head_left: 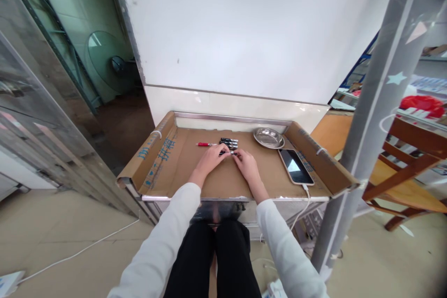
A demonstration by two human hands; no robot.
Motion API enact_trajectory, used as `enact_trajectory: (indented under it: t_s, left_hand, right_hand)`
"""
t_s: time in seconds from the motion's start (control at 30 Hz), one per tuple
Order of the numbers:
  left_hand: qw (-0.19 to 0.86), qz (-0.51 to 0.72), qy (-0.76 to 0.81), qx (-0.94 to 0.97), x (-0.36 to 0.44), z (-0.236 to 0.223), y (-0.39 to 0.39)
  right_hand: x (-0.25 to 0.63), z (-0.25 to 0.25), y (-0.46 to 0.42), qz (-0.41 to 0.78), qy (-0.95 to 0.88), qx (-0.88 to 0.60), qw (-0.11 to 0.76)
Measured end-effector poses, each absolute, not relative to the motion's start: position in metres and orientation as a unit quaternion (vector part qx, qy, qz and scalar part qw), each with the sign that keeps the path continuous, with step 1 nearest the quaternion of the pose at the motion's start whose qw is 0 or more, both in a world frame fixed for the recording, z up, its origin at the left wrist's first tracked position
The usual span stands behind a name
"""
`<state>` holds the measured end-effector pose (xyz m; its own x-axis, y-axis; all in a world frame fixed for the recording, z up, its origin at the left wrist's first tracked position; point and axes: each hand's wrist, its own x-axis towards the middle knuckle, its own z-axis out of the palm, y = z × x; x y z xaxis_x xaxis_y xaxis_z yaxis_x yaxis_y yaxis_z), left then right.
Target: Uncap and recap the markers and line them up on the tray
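Observation:
Both hands meet over the cardboard-lined tabletop [188, 172], with a short black-and-clear pen [231, 152] between their fingertips. My left hand [210, 159] pinches the pen's left end. At its right end, the fingers of my right hand [246, 165] are closed. How much of the pen lies inside the fingers is hidden. Just beyond the hands, several black pens [229, 141] lie side by side in a small group. A red pen [205, 144] rests to their left, above my left hand.
A round metal dish [268, 138] stands at the back right. Nearer, a phone [296, 166] lies with a white charging cable [307, 199] running off the front edge. Cardboard side walls [148, 151] flank the tabletop. A grey post [366, 116] rises at the right, beside a wooden chair [408, 163].

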<state>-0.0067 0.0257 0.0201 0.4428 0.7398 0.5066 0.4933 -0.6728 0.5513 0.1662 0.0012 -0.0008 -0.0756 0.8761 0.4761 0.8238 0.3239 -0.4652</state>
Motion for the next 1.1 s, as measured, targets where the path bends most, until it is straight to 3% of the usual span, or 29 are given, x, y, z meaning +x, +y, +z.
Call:
enact_trajectory:
  t_s: [0.37, 1.1]
  left_hand:
    - [0.118, 0.39, 0.397, 0.822, -0.007, 0.018, 0.028]
    - [0.077, 0.373, 0.371, 0.847, -0.008, 0.017, 0.031]
  right_hand:
    - [0.167, 0.003, -0.002, -0.027, -0.686, -0.626, 0.371]
    - [0.162, 0.008, -0.005, -0.065, -0.743, -0.571, 0.344]
